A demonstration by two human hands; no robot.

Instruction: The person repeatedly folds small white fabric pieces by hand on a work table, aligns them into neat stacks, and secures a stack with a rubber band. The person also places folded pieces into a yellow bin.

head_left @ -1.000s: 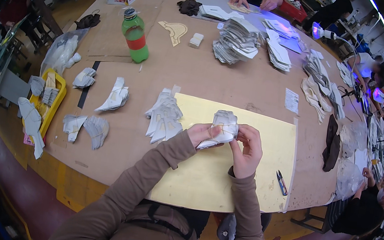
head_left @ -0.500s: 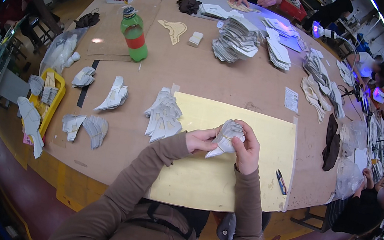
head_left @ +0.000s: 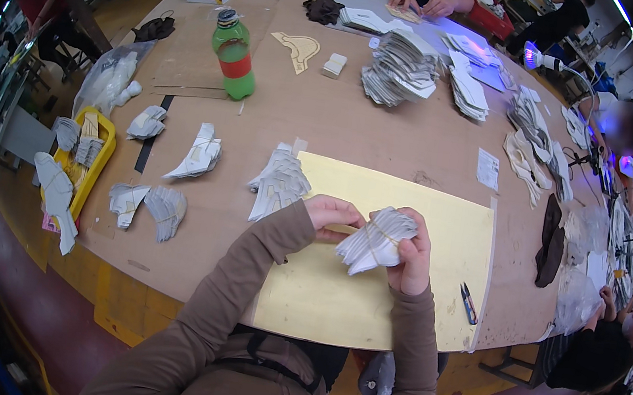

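Observation:
A bundle of white cut pieces (head_left: 377, 241), fanned at its lower left end, is up over the yellow sheet (head_left: 326, 303) with a thin band around its middle. My right hand (head_left: 415, 257) grips its right side, thumb in front and fingers behind. At its upper left edge is my left hand (head_left: 333, 214), fingers stretched toward the bundle and thumb apart below them; the fingertips are partly hidden. Just left of that hand, a fanned stack of similar pieces (head_left: 279, 180) lies on the table. Small thread snips (head_left: 469, 304) rest on the sheet's right side.
Several banded bundles, among them a curved one (head_left: 199, 154), lie left on the brown table (head_left: 227, 266). A yellow basket (head_left: 104, 158) hangs at its edge. Farther back are a green bottle (head_left: 234, 59) and a tall stack (head_left: 401, 69). A co-worker's hands (head_left: 422, 2) work across the table.
The bundle has turned so its broad banded face and fanned end show more. My left hand has shifted from its front to its upper left edge. My right hand keeps its grip.

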